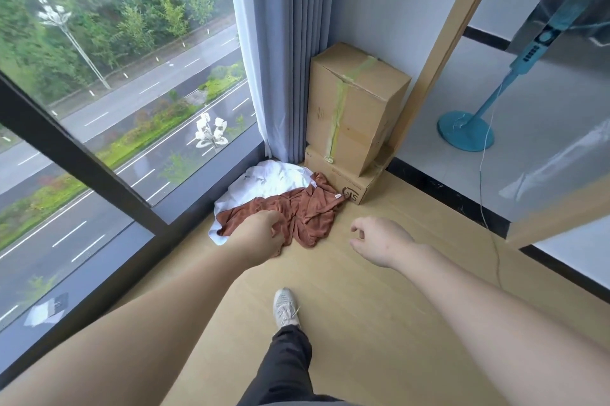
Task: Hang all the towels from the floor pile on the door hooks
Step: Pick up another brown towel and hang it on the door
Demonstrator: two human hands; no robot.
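Rust-brown terry towel (310, 217) lies crumpled over a rumpled white towel (274, 179) in the floor corner, twelve o'clock from the person's pale shoe (285, 305). The left hand (260, 234) curls its fingers into the brown cloth; the right hand (379, 240) hangs loosely curled, holding nothing. Lifting by one edge should free it alone. Stacked cardboard boxes (353, 108) crowd one o'clock; a blue pedestal fan (465, 131) trails its cord at two o'clock.

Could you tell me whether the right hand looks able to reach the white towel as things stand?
Probably yes: the right hand holds nothing, and the white towel lies partly uncovered behind the brown towel, which it would reach over; the boxes stand aside.
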